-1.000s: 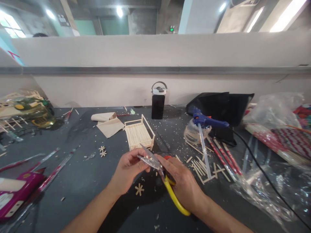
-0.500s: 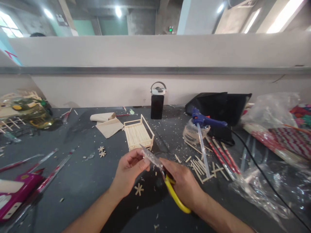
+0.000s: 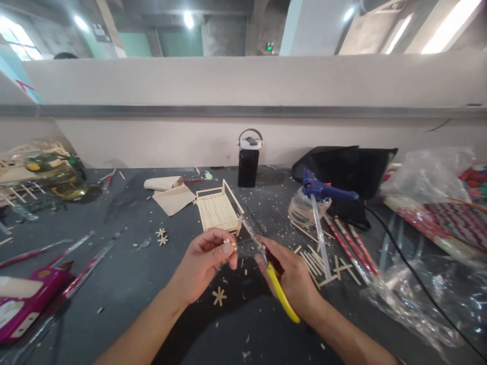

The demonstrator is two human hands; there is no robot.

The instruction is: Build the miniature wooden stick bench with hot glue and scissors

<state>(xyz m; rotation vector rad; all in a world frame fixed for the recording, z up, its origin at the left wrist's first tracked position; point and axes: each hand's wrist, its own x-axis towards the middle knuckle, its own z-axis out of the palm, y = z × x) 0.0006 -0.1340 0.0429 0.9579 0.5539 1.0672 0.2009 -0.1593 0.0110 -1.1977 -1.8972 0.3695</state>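
Observation:
Between the fingertips of my left hand [image 3: 205, 263] is a small pale wooden piece [image 3: 230, 244], partly covered by the fingers. My right hand [image 3: 287, 271] grips scissors with yellow handles [image 3: 280, 294]; their blades point up and left, apart from the piece. Just beyond my left hand stands a small bed-like frame of wooden sticks [image 3: 216, 209]. A star-shaped wooden piece [image 3: 219, 296] lies on the dark table below my hands, and two smaller ones [image 3: 162, 236] lie to the left.
A blue glue gun [image 3: 323, 190] rests on a clear container at right, near loose sticks [image 3: 312, 261] and plastic wrapping [image 3: 411, 294]. Brown paper [image 3: 175, 197] and a black cup [image 3: 248, 167] stand behind. A magenta device [image 3: 36, 299] is at left.
The scissors have moved right, away from my left fingertips, and their blades now point more steeply upward. The small piece between my left fingers shows more clearly.

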